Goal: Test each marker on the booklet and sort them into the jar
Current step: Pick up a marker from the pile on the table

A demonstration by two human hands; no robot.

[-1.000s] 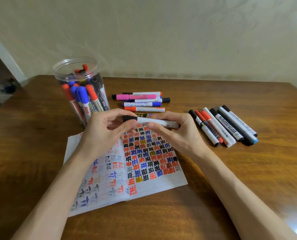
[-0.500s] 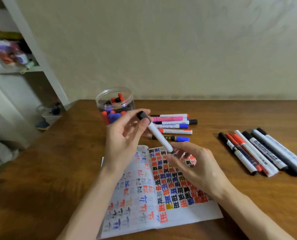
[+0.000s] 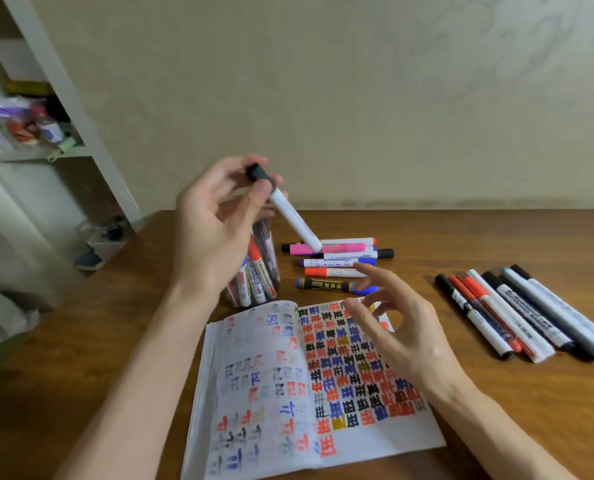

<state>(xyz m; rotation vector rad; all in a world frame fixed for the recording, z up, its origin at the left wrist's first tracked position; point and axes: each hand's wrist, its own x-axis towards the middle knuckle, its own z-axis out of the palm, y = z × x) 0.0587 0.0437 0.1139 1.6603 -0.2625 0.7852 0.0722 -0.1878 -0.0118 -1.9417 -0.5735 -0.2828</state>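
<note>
marker (image 3: 290,214) pinched in left hand (image 3: 212,233) fingers (image 3: 261,192).

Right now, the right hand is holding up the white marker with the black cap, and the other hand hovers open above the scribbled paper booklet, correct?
Not quite: the head view shows the left hand holding up the white marker with the black cap. The right hand hovers open above the scribbled paper booklet.

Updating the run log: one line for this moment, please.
left hand: holds capped marker near jar | right hand: open over booklet
</note>
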